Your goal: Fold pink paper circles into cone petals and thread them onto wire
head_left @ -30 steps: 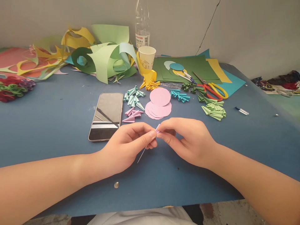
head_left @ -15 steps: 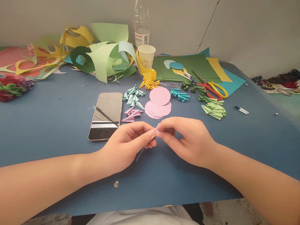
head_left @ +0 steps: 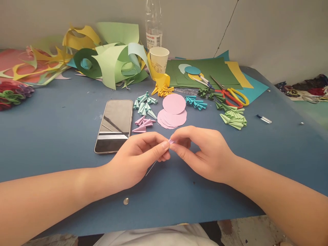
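Lilac paper (head_left: 171, 141), a small piece mostly covered by fingertips, is between the 2 hands, above the surface (head_left: 164, 201) and a little in from its near edge. Left hand (head_left: 145, 155) grasps it between thumb and forefinger; right hand (head_left: 205, 152) pinches its other side the same way. A thin rod (head_left: 151, 168) slants out below the left hand toward the near edge; whether the fingers grip it is hidden.

Just past the fingers, toward the far edge, overlapping pink discs (head_left: 174, 104) lie flat. Lilac cones (head_left: 143, 125) and pale turquoise cones (head_left: 145, 104) sit beside them, next to a phone (head_left: 115, 123) partly hidden by the left hand. On the discs' other side are blue cones (head_left: 196, 103), with light green cones (head_left: 233, 118) farther toward the right edge.

Scissors (head_left: 233, 97) with red and yellow handles lie near the far right corner, just beside dark green sheets (head_left: 210, 70). Along the far edge stand a paper cup (head_left: 159, 60) and a clear bottle (head_left: 153, 32), with curled paper offcuts (head_left: 110, 65) to their left. A metal disc (head_left: 126, 201) lies near the near edge.
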`<state>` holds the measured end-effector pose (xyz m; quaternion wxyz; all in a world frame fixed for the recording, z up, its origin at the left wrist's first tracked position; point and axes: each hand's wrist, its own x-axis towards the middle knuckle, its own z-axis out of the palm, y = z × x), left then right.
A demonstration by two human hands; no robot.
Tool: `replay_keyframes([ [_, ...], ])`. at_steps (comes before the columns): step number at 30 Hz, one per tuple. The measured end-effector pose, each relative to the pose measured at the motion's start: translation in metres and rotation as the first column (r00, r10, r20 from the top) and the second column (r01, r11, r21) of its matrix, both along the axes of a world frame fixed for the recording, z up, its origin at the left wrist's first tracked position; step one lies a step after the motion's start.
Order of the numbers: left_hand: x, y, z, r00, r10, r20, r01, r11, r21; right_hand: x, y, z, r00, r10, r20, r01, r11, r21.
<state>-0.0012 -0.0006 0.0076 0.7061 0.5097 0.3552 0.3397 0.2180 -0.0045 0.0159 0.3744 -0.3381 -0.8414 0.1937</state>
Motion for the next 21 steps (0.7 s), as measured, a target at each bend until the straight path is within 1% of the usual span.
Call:
replay_keyframes([
  [7,-0.0005,-0.0003,-0.0003,1.0,-0.015,0.02,0.015,1.0,-0.002,-0.0009,-0.0005,0.0014,1.0,0.003,0.012,-0.003,1.0,-0.014],
  [13,0.0,0.0009,-0.0009,1.0,-0.011,0.011,0.01,1.0,0.007,-0.0005,-0.0005,0.0016,1.0,-0.002,0.011,0.002,1.0,0.017],
  [21,-0.0012,0.0011,-0.0031,1.0,-0.023,0.012,0.022,1.0,0.011,-0.0009,-0.0015,0.0013,1.0,-0.014,0.023,0.013,1.0,0.023],
])
